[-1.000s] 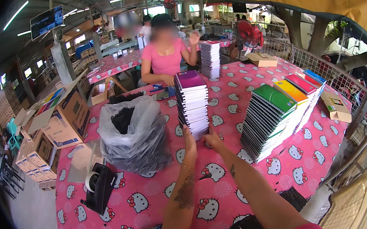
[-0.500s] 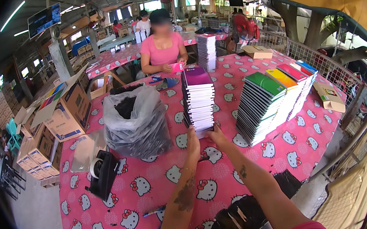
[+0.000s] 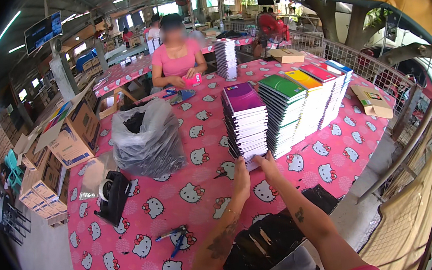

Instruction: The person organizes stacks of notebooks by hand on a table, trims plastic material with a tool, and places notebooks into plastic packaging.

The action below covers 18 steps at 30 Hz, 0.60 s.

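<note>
A tall stack of spiral notebooks with purple covers (image 3: pixel 247 126) stands upright on the table, held low at its near end between my two hands. My left hand (image 3: pixel 240 177) presses on its left bottom corner. On the right bottom corner sits my right hand (image 3: pixel 268 167), thumb toward the front. Close along the right side is a stack of green notebooks (image 3: pixel 281 88). Beyond it follow yellow notebooks (image 3: pixel 304 78), red notebooks (image 3: pixel 319 73) and blue notebooks (image 3: pixel 338 66) in one row. The far fingers of both hands are partly hidden behind the stack.
A clear plastic bag of black material (image 3: pixel 147 143) and a black tape dispenser (image 3: pixel 113 199) stand left. Pens (image 3: pixel 174 238) lie nearer. Black torn sheeting (image 3: pixel 270 235) covers the near edge. Across the pink-patterned table, a person (image 3: pixel 177 59) handles a pink item near another notebook stack (image 3: pixel 226 59).
The purple notebook stack has shifted right, up against the green stack, with both my hands still at its base. The view has turned a little, and the pens now show fully.
</note>
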Available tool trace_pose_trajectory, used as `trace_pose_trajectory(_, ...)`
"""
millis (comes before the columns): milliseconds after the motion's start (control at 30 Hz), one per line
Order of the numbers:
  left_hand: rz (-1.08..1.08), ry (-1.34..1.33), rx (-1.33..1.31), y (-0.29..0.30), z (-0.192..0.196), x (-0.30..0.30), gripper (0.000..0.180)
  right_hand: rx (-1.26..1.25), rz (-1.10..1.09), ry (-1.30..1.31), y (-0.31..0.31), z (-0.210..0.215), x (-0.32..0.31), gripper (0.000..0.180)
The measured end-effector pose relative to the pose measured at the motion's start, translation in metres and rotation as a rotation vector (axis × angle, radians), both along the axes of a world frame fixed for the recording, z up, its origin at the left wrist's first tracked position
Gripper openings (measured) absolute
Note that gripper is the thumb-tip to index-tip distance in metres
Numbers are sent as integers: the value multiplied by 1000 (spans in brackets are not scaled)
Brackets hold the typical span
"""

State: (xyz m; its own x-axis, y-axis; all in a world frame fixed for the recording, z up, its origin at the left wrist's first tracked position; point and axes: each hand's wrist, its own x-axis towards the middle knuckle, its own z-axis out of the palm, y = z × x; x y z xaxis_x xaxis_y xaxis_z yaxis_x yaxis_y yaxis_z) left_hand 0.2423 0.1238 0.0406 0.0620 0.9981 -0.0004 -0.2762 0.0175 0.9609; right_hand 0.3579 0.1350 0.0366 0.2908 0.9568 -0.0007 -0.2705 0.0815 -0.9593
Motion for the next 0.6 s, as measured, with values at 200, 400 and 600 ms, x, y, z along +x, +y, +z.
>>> trace_pose_trajectory(200, 86, 88, 55, 6, -2, 25, 60, -2, -21, 113, -5, 7, 3, 52)
trace_pose_trajectory(400, 7, -2, 22, 11, 9, 27, 69, 95, -525, -156, -26, -8, -2, 54)
trace_pose_trajectory(600, 10, -233, 55, 101, -30, 33, 77, 192, -677, -206, -21, 109, 43, 76)
